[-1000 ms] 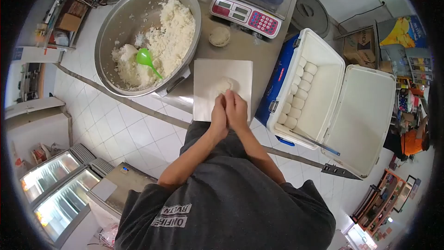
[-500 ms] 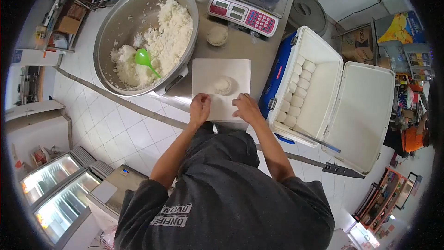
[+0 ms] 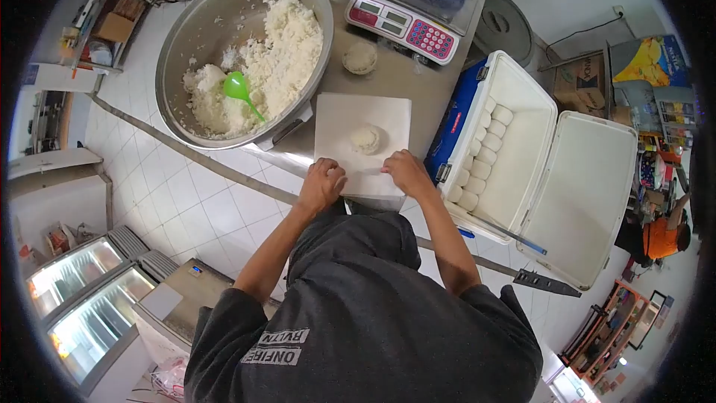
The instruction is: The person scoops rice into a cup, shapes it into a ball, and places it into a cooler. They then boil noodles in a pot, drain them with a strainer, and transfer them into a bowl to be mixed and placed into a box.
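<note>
Left hand [image 3: 322, 183], right hand [image 3: 406, 172] drawn back off rice ball [image 3: 365, 139], both pinching paper sheet [image 3: 339, 116] edge

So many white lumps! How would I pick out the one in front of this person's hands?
Start at the big steel bowl of rice; right of it on the counter lies a square white sheet, its near edge held by the left hand and right hand. The small rice ball sits alone in the sheet's middle, unlike the balls packed in rows in the open cooler.

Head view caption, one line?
Left hand and right hand grip the near edge of a white sheet bearing a rice ball, beside a basin.
</note>
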The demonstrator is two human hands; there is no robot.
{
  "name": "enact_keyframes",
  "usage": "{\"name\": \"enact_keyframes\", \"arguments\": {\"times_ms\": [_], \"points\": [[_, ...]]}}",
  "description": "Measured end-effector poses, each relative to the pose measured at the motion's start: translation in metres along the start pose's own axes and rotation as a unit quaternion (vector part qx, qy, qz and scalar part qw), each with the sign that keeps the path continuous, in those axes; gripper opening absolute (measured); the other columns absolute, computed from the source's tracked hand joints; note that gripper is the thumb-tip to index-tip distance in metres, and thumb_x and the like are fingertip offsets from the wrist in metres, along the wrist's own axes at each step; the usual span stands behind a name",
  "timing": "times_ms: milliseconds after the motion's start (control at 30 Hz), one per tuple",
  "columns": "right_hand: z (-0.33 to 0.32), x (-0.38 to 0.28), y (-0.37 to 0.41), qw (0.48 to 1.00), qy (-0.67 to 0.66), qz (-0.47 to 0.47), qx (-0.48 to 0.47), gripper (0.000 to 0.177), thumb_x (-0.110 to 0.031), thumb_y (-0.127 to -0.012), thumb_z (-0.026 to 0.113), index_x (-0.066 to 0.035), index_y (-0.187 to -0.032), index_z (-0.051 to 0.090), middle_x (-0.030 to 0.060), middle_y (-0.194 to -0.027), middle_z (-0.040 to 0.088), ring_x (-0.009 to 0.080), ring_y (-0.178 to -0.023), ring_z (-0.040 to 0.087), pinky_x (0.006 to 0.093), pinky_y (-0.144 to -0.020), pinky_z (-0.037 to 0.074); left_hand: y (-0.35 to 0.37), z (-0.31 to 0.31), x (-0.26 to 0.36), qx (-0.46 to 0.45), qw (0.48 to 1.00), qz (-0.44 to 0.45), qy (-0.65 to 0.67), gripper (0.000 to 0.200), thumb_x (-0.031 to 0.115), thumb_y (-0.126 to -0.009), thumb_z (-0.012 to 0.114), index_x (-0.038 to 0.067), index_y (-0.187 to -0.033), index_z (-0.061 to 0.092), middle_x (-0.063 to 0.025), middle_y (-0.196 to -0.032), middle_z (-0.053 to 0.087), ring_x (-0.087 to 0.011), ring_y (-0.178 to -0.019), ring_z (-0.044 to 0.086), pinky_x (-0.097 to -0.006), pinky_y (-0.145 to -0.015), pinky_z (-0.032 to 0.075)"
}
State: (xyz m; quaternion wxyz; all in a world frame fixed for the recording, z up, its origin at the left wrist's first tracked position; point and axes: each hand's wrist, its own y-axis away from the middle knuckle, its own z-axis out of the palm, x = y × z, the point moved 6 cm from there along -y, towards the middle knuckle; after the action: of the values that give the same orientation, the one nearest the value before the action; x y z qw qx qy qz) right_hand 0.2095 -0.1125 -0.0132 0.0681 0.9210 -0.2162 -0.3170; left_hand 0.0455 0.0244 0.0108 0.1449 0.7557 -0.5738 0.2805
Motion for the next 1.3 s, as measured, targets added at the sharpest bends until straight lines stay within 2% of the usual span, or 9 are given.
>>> {"name": "enact_keyframes", "arguments": {"times_ms": [133,300,400,633,700,867,1067,1133,1300], "points": [[-0.024,-0.050,0.033,0.976,0.075,-0.078,0.189,0.023,-0.029,-0.088,0.061,-0.007,-0.090,0.068,0.0113,-0.096,0.063,0.0291,-0.102,0.058,0.0451,-0.082,0.049,0.006,0.006,-0.010,-0.009,1.000,0.026,0.007,0.014,0.009,-0.078,0.069,0.007,-0.092,0.068,-0.0103,-0.103,0.059,-0.0322,-0.098,0.057,-0.0426,-0.085,0.047],[-0.007,-0.024,0.027,0.988,0.008,-0.024,0.153,0.020,-0.022,-0.087,0.062,-0.008,-0.100,0.067,0.0137,-0.094,0.062,0.0305,-0.098,0.060,0.0416,-0.082,0.050,-0.019,-0.018,-0.003,0.029,0.998,0.024,0.056,0.009,0.002,-0.078,0.067,0.005,-0.087,0.070,-0.0119,-0.090,0.062,-0.0322,-0.087,0.059,-0.0418,-0.077,0.049],[-0.034,-0.005,-0.002,0.987,-0.045,0.021,0.152,0.022,-0.019,-0.084,0.065,-0.007,-0.103,0.066,0.0154,-0.093,0.063,0.0326,-0.096,0.061,0.0409,-0.082,0.051,-0.051,-0.017,-0.030,0.044,0.986,-0.097,0.129,0.013,0.007,-0.089,0.061,0.004,-0.098,0.069,-0.0174,-0.086,0.065,-0.0346,-0.085,0.062,-0.0411,-0.078,0.050],[-0.036,0.058,-0.069,0.984,-0.077,0.143,0.070,0.025,-0.023,-0.081,0.070,-0.007,-0.100,0.068,0.0172,-0.091,0.068,0.0355,-0.092,0.062,0.0439,-0.081,0.050,-0.076,0.021,-0.091,0.120,0.973,-0.181,0.073,0.030,0.009,-0.087,0.058,0.006,-0.116,0.052,-0.0182,-0.101,0.062,-0.0409,-0.090,0.058,-0.0505,-0.088,0.043],[-0.038,0.057,-0.076,0.983,-0.041,0.130,0.125,0.024,-0.022,-0.081,0.069,-0.008,-0.100,0.069,0.0157,-0.094,0.067,0.0347,-0.096,0.061,0.0441,-0.082,0.049,-0.070,-0.015,-0.028,0.184,0.976,-0.072,-0.088,0.029,0.007,-0.083,0.059,0.002,-0.111,0.053,-0.0224,-0.113,0.056,-0.0421,-0.101,0.056,-0.0495,-0.086,0.044],[-0.052,0.015,-0.082,0.948,0.113,0.079,0.286,0.020,-0.016,-0.079,0.068,-0.010,-0.098,0.070,0.0100,-0.107,0.062,0.0317,-0.109,0.053,0.0452,-0.088,0.045,-0.057,0.030,0.038,0.036,0.992,0.103,-0.061,0.049,0.010,-0.080,0.064,-0.007,-0.123,0.048,-0.0250,-0.123,0.050,-0.0410,-0.116,0.048,-0.0476,-0.101,0.042],[-0.059,0.028,-0.105,0.981,0.083,0.095,0.145,0.021,-0.022,-0.075,0.073,-0.011,-0.093,0.071,0.0107,-0.119,0.059,0.0274,-0.119,0.049,0.0442,-0.095,0.043,-0.067,0.035,0.030,0.015,0.990,0.105,-0.095,0.049,0.012,-0.082,0.062,-0.009,-0.124,0.049,-0.0237,-0.127,0.049,-0.0409,-0.119,0.047,-0.0452,-0.105,0.040],[-0.057,0.034,-0.121,0.989,-0.054,-0.040,0.129,0.030,-0.024,-0.070,0.079,-0.006,-0.093,0.070,0.0132,-0.114,0.064,0.0301,-0.111,0.058,0.0405,-0.093,0.046,-0.070,0.033,0.029,0.012,0.988,0.112,-0.103,0.048,0.012,-0.083,0.062,-0.010,-0.124,0.049,-0.0237,-0.128,0.049,-0.0409,-0.121,0.046,-0.0452,-0.106,0.039],[-0.060,0.033,-0.154,0.990,-0.125,0.052,0.026,0.039,-0.028,-0.071,0.080,-0.005,-0.100,0.068,0.0191,-0.111,0.067,0.0341,-0.104,0.064,0.0391,-0.091,0.049,-0.073,0.040,0.020,-0.006,0.986,0.128,-0.107,0.046,0.012,-0.085,0.060,-0.012,-0.123,0.049,-0.0243,-0.128,0.049,-0.0411,-0.122,0.045,-0.0450,-0.107,0.038]]}}
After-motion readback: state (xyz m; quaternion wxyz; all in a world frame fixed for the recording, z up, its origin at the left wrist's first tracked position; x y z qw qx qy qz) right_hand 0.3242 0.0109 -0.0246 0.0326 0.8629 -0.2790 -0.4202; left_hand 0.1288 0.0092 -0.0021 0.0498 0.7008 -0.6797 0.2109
